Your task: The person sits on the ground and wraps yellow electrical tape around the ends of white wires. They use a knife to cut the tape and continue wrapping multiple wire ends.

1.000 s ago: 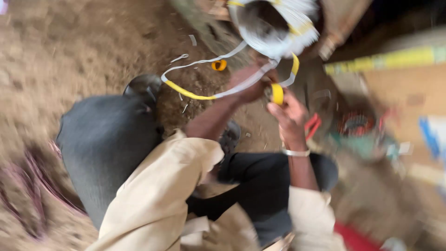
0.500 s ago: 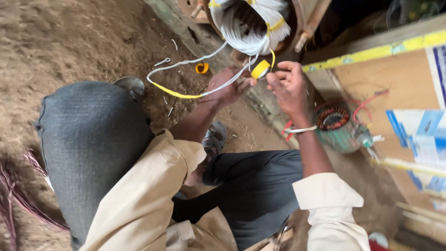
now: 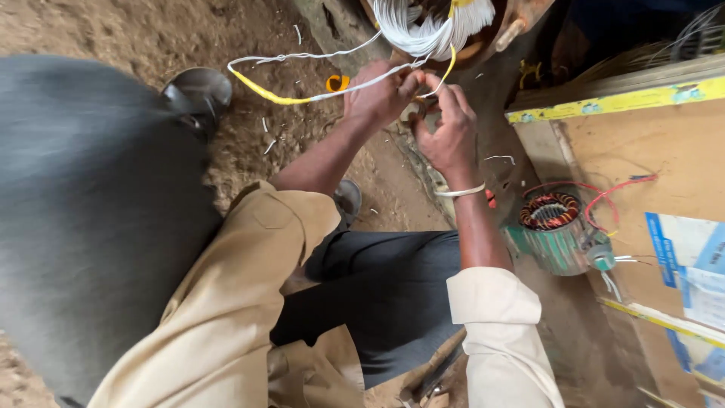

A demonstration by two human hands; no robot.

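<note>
1. Dirt floor lies below a coil of white wire.
2. Left hand and right hand both pinch its loose strands just beneath the coil.
3. Strands look thin, light, springy; best gripped near the yellow sleeve.

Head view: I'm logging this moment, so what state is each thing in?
left hand: closed on the white wire
right hand: fingers pinched at the wire
white wire: looped, partly in yellow sleeve
white coil bundle: wound, tied with yellow
motor stator: upright, copper windings exposed
</note>
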